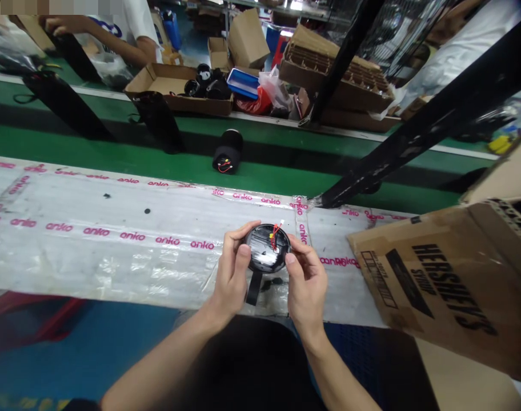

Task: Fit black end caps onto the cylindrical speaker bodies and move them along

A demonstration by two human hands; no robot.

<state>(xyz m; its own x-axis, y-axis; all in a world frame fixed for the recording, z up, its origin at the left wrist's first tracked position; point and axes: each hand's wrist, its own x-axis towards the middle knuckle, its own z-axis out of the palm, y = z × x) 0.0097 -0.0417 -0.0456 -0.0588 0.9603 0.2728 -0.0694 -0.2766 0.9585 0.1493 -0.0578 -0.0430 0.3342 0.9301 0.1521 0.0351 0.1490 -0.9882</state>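
Between my two hands is a round black speaker housing point(264, 258) with red wires and a small white connector rising from its open face. My left hand point(232, 271) grips its left side, thumb on the near rim. On the opposite side my right hand point(305, 279) pinches the rim between thumb and fingers. A black strap point(254, 288) hangs from the near side of the housing. Beyond it, on the green belt, lies a black cylinder point(228, 151) with red wires showing at its near end.
The table point(93, 262) is covered in taped plastic sheeting. At right stands a cardboard box point(440, 285), with a black slanted post point(397, 137) behind it. Dark cylinders point(160, 123) rest on the green belt point(277, 165). An open carton point(175, 85) holds black parts. Co-workers point(132, 34) are across the belt.
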